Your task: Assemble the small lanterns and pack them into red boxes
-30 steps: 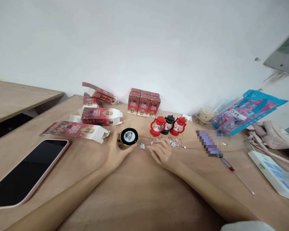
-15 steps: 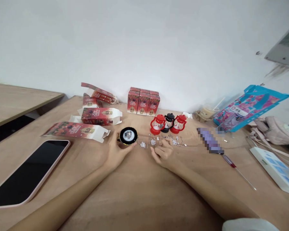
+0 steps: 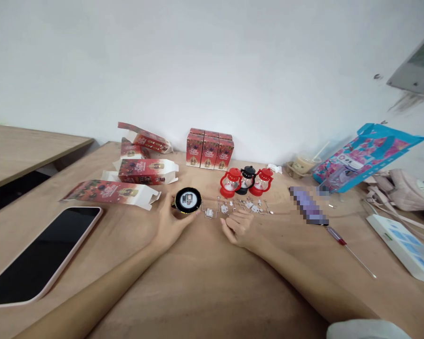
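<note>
My left hand (image 3: 169, 223) is closed around a small lantern (image 3: 188, 200), its black rim and pale round underside with a battery recess facing up toward me. Thumb and fingers grip it from the side. My right hand (image 3: 238, 228) rests on the table with loosely bent fingers apart and nothing visible in them. Just beyond its fingertips lie small white plates (image 3: 254, 208) and bent wires. Between the hands sits another white piece (image 3: 209, 213) with wire. Two red lanterns (image 3: 229, 183) and a black lantern (image 3: 248, 181) stand behind the parts.
Opened red boxes (image 3: 143, 170) lie at the left, above a phone (image 3: 45, 254). Closed red boxes (image 3: 208, 151) stand near the wall. At the right are a screwdriver (image 3: 342, 243), a drink cup (image 3: 302, 165), a floral bag (image 3: 367, 153) and a power strip (image 3: 403, 245).
My right hand's fingers have lowered and straightened slightly, uncovering more of the small parts behind them. The left hand still holds the lantern in nearly the same place.
</note>
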Available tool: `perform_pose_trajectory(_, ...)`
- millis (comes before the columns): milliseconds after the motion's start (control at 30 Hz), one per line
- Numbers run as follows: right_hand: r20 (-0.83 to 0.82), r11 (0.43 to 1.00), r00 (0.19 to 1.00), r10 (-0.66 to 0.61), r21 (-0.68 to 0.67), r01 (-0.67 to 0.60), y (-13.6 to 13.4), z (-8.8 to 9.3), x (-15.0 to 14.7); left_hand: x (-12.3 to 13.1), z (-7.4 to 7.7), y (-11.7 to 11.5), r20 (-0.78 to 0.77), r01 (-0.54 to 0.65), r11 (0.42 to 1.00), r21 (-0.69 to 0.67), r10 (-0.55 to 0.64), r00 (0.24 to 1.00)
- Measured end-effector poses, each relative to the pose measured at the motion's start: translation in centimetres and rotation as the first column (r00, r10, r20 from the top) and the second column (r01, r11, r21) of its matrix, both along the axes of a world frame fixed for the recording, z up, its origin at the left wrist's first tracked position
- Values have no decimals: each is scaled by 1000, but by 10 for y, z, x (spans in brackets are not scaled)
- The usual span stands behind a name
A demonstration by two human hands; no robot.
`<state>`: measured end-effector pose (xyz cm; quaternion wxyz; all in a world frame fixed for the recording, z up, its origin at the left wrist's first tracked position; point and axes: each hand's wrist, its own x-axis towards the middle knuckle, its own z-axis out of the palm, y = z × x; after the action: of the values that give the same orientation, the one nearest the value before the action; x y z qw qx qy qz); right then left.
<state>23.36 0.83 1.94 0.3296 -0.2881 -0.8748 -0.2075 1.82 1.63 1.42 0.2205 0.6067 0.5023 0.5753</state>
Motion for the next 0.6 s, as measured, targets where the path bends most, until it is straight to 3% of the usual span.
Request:
perform_pose_trajectory(267, -8, 999, 999, -44, 17, 44, 0, 0, -1, 1, 1, -1, -7, -2, 1000, 20, 2, 1000)
perform_pose_trajectory(433, -87, 969, 978, -189, -178, 171, 1, -4, -5, 1, -1, 1, 16, 11, 999, 36, -11, 1000)
perform_pose_trajectory(600, 21, 929, 991, -131, -346, 131, 8, -9, -8, 0, -4, 2, 32, 36, 999, 20, -37, 999)
